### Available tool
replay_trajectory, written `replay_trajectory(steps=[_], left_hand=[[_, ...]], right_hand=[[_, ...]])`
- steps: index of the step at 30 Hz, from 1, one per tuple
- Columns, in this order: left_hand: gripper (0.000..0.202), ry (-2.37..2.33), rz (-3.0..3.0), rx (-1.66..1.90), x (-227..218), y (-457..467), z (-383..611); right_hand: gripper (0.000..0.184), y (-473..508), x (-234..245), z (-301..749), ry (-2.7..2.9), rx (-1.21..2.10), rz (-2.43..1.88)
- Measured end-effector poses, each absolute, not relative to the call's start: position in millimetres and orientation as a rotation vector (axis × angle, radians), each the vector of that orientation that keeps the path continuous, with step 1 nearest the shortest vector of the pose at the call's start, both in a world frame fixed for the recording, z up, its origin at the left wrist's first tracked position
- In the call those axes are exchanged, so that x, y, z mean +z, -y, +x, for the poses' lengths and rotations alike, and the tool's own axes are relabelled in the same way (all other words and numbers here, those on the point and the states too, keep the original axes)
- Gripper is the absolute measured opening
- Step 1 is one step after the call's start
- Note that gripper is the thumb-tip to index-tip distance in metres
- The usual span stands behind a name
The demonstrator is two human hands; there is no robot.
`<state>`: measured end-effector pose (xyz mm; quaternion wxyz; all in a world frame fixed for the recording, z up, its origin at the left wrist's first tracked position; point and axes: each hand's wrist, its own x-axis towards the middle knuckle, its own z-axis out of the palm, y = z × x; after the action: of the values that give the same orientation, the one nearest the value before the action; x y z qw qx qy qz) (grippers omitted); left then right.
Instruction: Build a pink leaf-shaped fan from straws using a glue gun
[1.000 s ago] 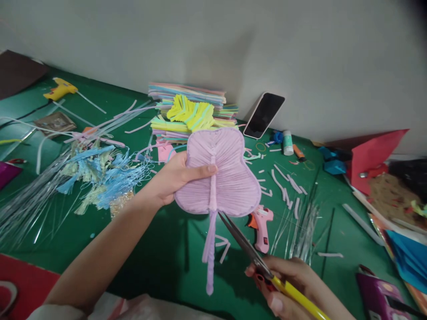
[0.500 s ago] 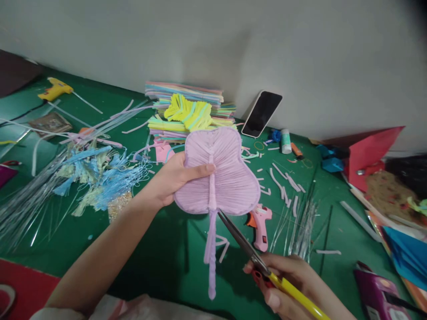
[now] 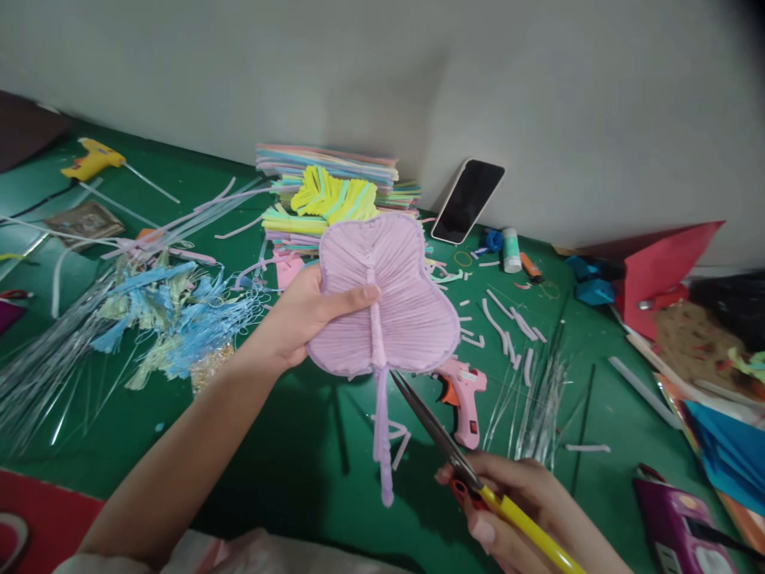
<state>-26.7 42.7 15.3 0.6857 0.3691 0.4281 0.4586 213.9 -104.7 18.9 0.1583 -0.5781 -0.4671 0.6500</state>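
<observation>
My left hand grips a lilac hand fan by its left side, thumb lying on the centre rib. The fan looks made of fuzzy pipe cleaners, with a lobed, ribbed face. Its twisted handle hangs down, with loose strands beside it. In my right hand are scissors with yellow and red on the handle part. Their blades look closed, the tips just below the fan's lower edge and right of the handle; whether they touch it I cannot tell.
A pink glue gun lies right of the fan, near cut pipe-cleaner pieces. Bundled pipe cleaners and a phone are by the wall. Blue tassels and a yellow glue gun lie left.
The fan has shifted slightly up and left with my left hand, and its handle has swung a little to the right. My right hand and the scissors have barely moved.
</observation>
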Motion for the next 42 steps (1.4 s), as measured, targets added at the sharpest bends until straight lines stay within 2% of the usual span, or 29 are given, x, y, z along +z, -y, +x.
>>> replay_trajectory(steps=[7,13,18,21,25,27,31,38,42], left_hand=[[0.037,-0.925,0.769,1.067,12.9,-39.7,-21.5],[0.032,-0.846,0.758,1.105,10.0,-37.8,-18.8],[0.03,-0.809,0.741,1.122,10.3,-36.3,-18.1],[0.033,-0.801,0.664,1.111,8.3,-37.4,-18.4],[0.032,-0.867,0.503,1.07,4.0,-37.7,-15.4],[0.028,-0.898,0.453,1.07,2.7,-36.2,-12.9],[0.024,-0.936,0.451,1.043,1.6,-32.0,-10.5],[0.029,-0.929,0.558,1.013,3.8,-28.2,-11.3],[0.032,-0.935,0.556,1.03,4.4,-25.7,-8.8]], right_hand=[[0.061,103.4,17.8,207.5,1.302,1.819,-1.604],[0.058,114.2,-4.2,209.1,1.463,1.588,-1.534],[0.045,112.4,-17.5,213.8,1.854,1.125,-1.464],[0.035,109.5,-17.1,216.8,2.072,0.665,-1.437],[0.031,109.0,-17.2,221.2,2.119,0.118,-1.523],[0.035,108.0,-17.5,223.5,2.175,-0.088,-1.523],[0.055,102.4,-12.6,228.9,2.312,-0.404,-1.462],[0.065,104.2,-1.3,233.9,2.481,-0.473,-1.487],[0.064,107.5,-2.3,223.8,2.431,-0.468,-1.545]])
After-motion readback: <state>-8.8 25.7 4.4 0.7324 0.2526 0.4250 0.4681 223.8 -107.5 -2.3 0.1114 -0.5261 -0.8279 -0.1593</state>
